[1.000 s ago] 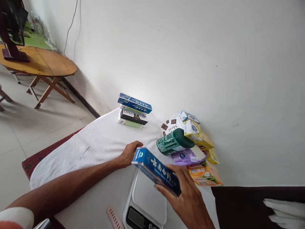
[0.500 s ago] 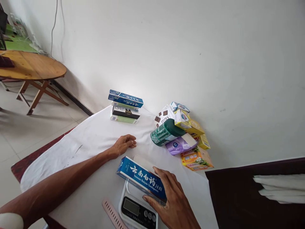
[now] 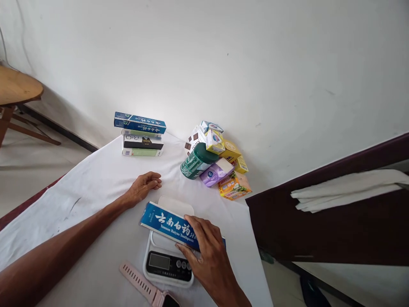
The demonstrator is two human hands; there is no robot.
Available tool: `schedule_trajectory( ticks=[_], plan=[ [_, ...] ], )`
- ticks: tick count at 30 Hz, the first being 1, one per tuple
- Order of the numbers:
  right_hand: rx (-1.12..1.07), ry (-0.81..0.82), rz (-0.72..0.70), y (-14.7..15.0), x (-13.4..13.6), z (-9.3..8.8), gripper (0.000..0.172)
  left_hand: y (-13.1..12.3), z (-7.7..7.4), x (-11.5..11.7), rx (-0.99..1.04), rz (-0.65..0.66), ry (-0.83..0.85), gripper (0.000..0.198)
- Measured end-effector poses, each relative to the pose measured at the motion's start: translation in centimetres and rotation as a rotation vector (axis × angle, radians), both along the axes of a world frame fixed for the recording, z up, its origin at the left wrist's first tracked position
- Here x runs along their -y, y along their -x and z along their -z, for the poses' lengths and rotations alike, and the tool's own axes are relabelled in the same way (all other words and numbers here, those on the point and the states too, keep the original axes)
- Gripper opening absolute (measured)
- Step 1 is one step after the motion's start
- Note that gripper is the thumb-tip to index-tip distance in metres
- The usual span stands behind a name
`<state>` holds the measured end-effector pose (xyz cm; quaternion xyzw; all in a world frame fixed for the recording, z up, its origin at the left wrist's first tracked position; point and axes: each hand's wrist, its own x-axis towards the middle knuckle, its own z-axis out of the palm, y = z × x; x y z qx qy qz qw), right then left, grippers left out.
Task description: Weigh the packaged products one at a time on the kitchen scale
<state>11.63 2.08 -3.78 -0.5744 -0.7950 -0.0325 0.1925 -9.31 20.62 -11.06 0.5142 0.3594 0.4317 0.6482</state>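
My right hand [image 3: 207, 247] grips a blue toothpaste box [image 3: 171, 224] toward its right end, thumb on the near side and fingers over the far side. The box lies across the white kitchen scale [image 3: 169, 260]; whether it rests on the platform or hangs just above is hard to tell. The scale's display shows no readable digits. My left hand [image 3: 145, 186] rests on the white cloth beyond the scale, fingers curled together, with nothing visible in them. Left of the scale lies a watch with a pink strap [image 3: 139, 277], its screen partly cut off by the frame.
At the far left, toothpaste boxes [image 3: 140, 123] stand stacked by a black-and-white box [image 3: 142, 145]. Farther right cluster a green bottle [image 3: 194, 164], a purple pack [image 3: 215, 172], yellow boxes [image 3: 230, 149] and an orange box [image 3: 234, 186]. The wall [image 3: 271, 85] rises behind the table.
The view has swung right, so everything sits farther left in it. My right hand has moved farther over the toothpaste box, whose right end now shows past the fingers. My left hand keeps its pose.
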Motion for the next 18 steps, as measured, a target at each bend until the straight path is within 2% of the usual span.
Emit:
schedule_trajectory(
  ticks=[3,5,8,13,15,18],
  plan=[
    [-0.058,-0.014,0.112,-2.1,1.8,-0.1,0.049,0.2,-0.5,0.3,-0.031,0.004,-0.010,0.047],
    [-0.078,-0.033,0.228,-4.2,3.0,-0.1,0.047,0.3,-0.8,0.5,-0.048,0.006,-0.013,0.047],
    [-0.081,-0.030,0.438,-8.0,4.4,0.5,0.054,0.3,-1.0,0.6,-0.066,0.009,-0.019,0.046],
    [-0.130,0.145,0.808,-12.6,5.6,2.0,0.070,0.3,-0.9,0.6,-0.093,0.011,-0.038,0.046],
    [-0.151,0.195,0.874,-13.5,5.7,2.5,0.076,0.3,-0.9,0.5,-0.104,0.011,-0.051,0.045],
    [-0.176,0.256,0.868,-14.3,5.7,3.2,0.081,0.3,-0.7,0.4,-0.120,0.012,-0.080,0.043]
  ],
)
